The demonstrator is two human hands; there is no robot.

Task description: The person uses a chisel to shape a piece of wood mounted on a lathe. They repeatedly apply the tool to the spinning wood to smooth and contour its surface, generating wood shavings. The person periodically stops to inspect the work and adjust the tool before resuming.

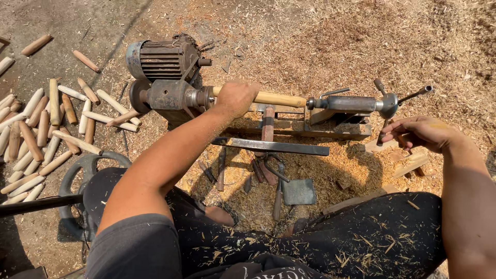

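Gripping the pale wooden spindle (279,98) near the headstock (173,95), the left hand (235,97) closes around it; its long axis runs left-right between headstock and tailstock (356,103). The right hand (421,133), loosely curled, rests at the tailstock handle (381,133), well apart from the spindle.

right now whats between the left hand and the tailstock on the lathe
In the head view, only the bare pale wooden rod spans from the left hand to the tailstock.

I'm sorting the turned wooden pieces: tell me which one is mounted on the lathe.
The pale wooden spindle under the left hand, held horizontally between the lathe's two ends. All the other turned pieces lie loose on the ground at left.
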